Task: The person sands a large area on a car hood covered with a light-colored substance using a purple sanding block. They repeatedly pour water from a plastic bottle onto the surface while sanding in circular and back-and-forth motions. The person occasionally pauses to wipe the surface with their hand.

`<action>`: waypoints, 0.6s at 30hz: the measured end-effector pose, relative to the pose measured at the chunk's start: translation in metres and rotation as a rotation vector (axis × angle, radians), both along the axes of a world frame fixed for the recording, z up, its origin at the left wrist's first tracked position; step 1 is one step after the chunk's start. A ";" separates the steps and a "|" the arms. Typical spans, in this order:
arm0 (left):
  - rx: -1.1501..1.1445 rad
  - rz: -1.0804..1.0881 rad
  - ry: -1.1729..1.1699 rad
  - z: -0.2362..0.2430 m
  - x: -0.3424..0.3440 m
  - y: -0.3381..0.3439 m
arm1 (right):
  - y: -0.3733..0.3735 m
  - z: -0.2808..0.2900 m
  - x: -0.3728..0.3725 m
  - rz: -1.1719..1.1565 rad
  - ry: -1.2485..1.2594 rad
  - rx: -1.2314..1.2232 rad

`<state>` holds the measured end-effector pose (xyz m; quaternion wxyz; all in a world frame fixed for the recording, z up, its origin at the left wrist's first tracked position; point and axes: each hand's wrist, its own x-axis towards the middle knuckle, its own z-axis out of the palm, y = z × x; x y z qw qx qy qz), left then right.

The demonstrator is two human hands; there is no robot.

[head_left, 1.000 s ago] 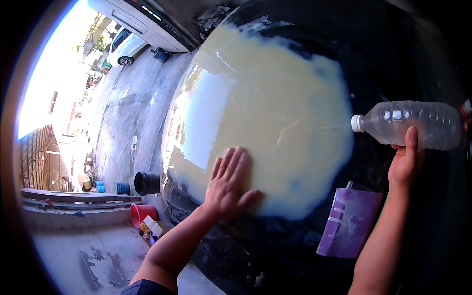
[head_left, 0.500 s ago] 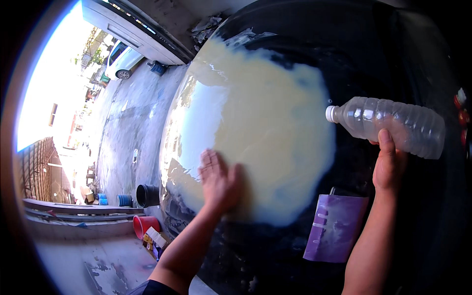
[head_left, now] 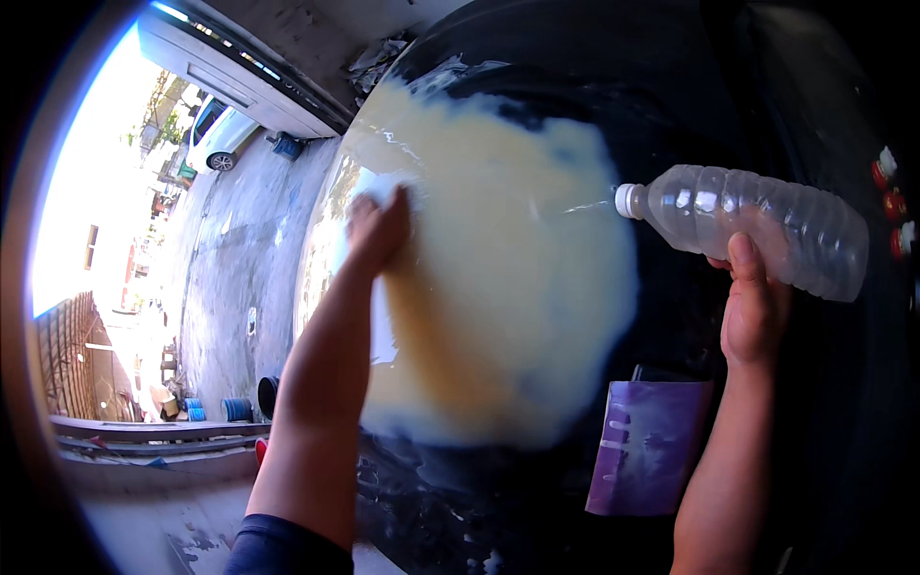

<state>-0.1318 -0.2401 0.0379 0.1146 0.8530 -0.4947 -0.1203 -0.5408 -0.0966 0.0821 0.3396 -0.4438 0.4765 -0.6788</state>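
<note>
A wide cream-coloured patch (head_left: 517,287) covers part of a glossy black curved panel (head_left: 661,105), which looks like car bodywork. My left hand (head_left: 379,230) is at the patch's upper left part, blurred by motion, with thumb and fingers apart and nothing visible in it. In my right hand (head_left: 752,311) a clear ribbed plastic bottle (head_left: 767,225) lies almost level, its white cap toward the patch. A thin jet of water (head_left: 585,206) leaves the cap. Below the bottle, a wet purple sheet (head_left: 647,450) rests on the panel, over a dark flat object.
Small red-and-white objects (head_left: 893,203) stand at the far right. Beyond the panel's left edge are a concrete floor (head_left: 230,259), blue containers (head_left: 235,410), a dark bucket (head_left: 268,395) and a parked white car (head_left: 218,134).
My left hand has slid up and left over the patch. A jet of water now comes from the bottle, which has shifted slightly left and up.
</note>
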 end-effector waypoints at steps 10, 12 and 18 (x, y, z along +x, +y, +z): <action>0.045 -0.490 -0.357 -0.047 0.106 0.158 | -0.004 -0.005 -0.002 0.008 0.049 -0.009; -0.002 -0.567 -0.258 -0.019 0.021 0.170 | -0.005 -0.005 0.000 0.003 0.068 -0.011; -0.040 -0.607 -0.201 0.020 -0.079 0.100 | -0.005 -0.013 -0.007 0.046 0.048 -0.013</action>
